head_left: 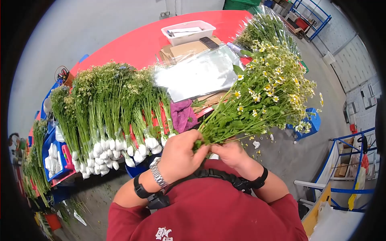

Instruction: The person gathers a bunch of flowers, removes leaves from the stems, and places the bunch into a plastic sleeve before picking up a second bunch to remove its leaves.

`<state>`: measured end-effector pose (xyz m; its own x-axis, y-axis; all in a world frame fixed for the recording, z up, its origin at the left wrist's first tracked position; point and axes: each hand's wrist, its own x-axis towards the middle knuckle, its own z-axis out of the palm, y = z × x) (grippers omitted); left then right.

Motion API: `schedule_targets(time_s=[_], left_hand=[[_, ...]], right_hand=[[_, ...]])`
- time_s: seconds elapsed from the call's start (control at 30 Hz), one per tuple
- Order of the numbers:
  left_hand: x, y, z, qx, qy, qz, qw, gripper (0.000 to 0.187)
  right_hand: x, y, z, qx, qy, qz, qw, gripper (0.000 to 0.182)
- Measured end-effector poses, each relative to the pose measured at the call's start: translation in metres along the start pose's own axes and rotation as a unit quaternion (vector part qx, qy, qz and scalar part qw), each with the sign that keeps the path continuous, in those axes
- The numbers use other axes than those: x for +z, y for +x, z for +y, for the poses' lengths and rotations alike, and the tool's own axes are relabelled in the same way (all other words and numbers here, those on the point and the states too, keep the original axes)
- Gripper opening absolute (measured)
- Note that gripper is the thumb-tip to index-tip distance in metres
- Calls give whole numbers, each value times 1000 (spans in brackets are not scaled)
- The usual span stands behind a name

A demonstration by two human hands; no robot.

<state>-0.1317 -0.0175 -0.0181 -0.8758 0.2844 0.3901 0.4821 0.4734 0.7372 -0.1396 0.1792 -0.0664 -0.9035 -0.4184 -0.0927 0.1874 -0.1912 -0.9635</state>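
Here, both hands (205, 154) gripping chamomile bunch (257, 100), papers in white tub (188, 32)

I see wrapped bunches (108, 116) lying left on the table (132, 44), film sleeves (197, 74) right of them, probably a tray (188, 31) behind.

In front of me runs a long red table (132, 44) against a pale grey wall (80, 24). The floor (321, 80) is grey concrete, brightly and evenly lit. Blue metal racks (345, 160) stand to my right, and another blue frame (311, 12) stands far off.
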Motion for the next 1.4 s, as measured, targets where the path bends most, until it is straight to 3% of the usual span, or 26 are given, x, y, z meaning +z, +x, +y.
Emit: schedule_targets(time_s=[0.03, 0.1, 0.17, 0.2, 0.27, 0.3, 0.37, 0.4, 0.47, 0.5, 0.6, 0.63, 0.7, 0.73, 0.8, 0.97, 1.03, 1.1, 1.23, 1.4], left_hand=[[-8, -3, 2, 0, 0, 0, 1000, 15], [-30, -9, 5, -112, -70, 43, 990, 10], [-42, -25, -18, -168, -119, 100, 973, 7], [-62, -28, -18, -229, -40, 32, 972, 14], [-77, -46, -51, -225, 223, -74, 946, 27], [-76, -52, -57, -224, 224, -76, 946, 27], [-75, -58, -58, -112, 364, -2, 925, 36], [-75, -55, -55, -114, 365, -2, 924, 36], [-68, -43, -43, -149, 88, -68, 982, 49], [-60, -40, -47, -179, -32, -92, 979, 50], [-36, -31, -40, -190, -160, -136, 959, 42], [-32, -27, -33, -193, -159, -132, 959, 42], [-27, -16, -18, -72, -58, -15, 996, 33], [-26, -12, -13, -73, -57, -15, 996, 33], [-22, -2, -5, 23, -27, 17, 999, 26], [-8, 14, 2, 68, -4, -16, 998, 19], [-6, 10, -3, 47, -34, -18, 998, 18], [-4, 8, -6, 26, -64, -20, 997, 16], [1, 2, -9, 15, -126, 46, 991, 14], [6, -7, -12, -32, -171, 64, 983, 13]], right_hand=[[-1, 0, -1, 0, 0, 0, 1000, 25], [-4, 0, -2, 27, 36, -10, 999, 22], [-6, -3, -7, 44, 37, -10, 998, 21], [-7, -4, -8, 62, 38, -13, 997, 20], [-10, -5, -9, 61, 27, -10, 998, 20], [-10, -6, -9, 63, 15, -11, 998, 20], [-11, -6, -6, 63, 13, -15, 998, 20], [-10, -5, -4, 62, 10, -19, 998, 21], [-8, -4, -2, 59, 18, -29, 998, 21], [-7, -2, -1, 54, 26, -37, 998, 21], [1, -3, -7, 55, 67, -36, 996, 20], [2, -3, -9, 56, 67, -41, 995, 20], [2, -4, -10, 47, 39, -48, 997, 20], [0, -4, -9, 48, 40, -48, 997, 20], [-3, -1, -6, -28, -90, -56, 994, 23], [-1, -1, -9, -75, -165, -45, 982, 26], [-1, -1, -8, -73, -167, -42, 982, 26], [-1, -1, -9, -41, -59, -42, 997, 25], [-1, 1, -8, -29, -4, -34, 999, 25], [1, 2, -5, -45, -7, -33, 998, 29]])
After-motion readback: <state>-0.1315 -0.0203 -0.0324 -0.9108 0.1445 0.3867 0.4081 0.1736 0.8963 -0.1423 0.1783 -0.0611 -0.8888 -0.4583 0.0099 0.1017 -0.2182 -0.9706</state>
